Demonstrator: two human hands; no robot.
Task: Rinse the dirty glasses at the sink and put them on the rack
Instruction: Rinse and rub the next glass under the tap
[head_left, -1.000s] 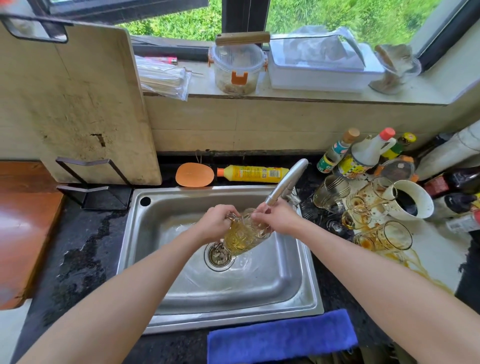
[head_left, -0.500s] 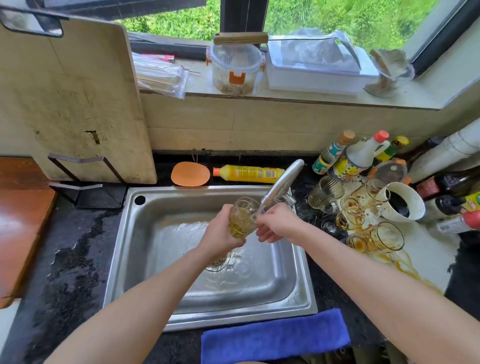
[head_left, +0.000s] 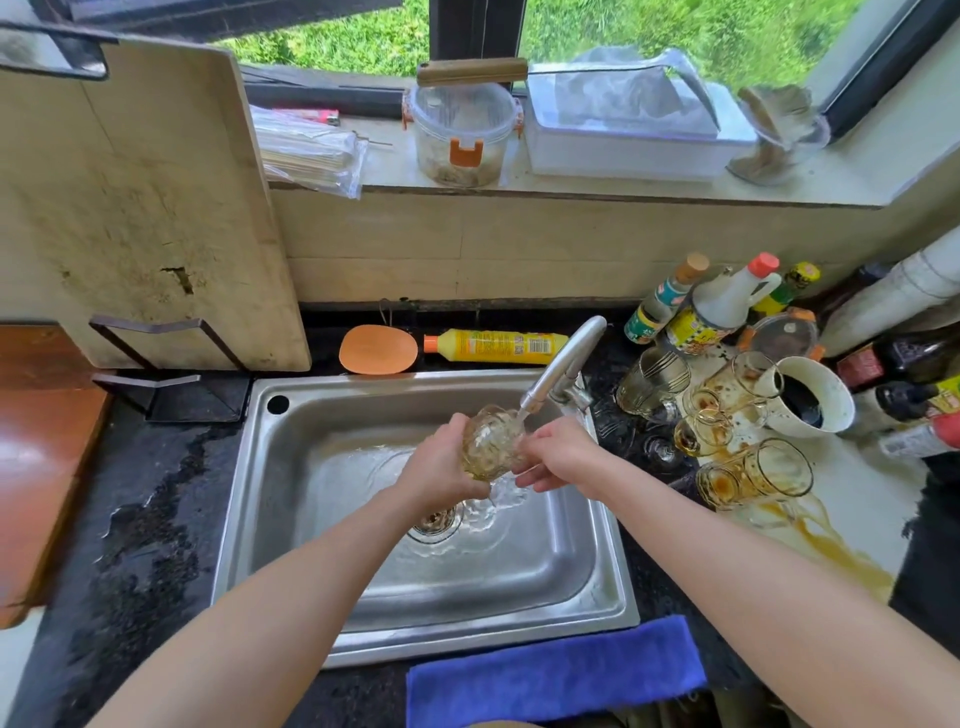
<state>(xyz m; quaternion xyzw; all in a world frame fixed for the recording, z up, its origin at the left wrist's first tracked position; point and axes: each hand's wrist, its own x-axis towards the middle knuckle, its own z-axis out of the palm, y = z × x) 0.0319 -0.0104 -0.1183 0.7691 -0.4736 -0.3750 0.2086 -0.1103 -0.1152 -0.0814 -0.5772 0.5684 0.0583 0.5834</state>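
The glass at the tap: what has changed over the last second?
The glass rose from over the drain to the faucet spout, gripped by the left hand; the right hand left its rim and lies alongside, fingers loose. The dirty glasses beside the sink stayed put.

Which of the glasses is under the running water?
The patterned glass gripped by the left hand beneath the tap. The other glasses sit stained on the counter right of the sink.
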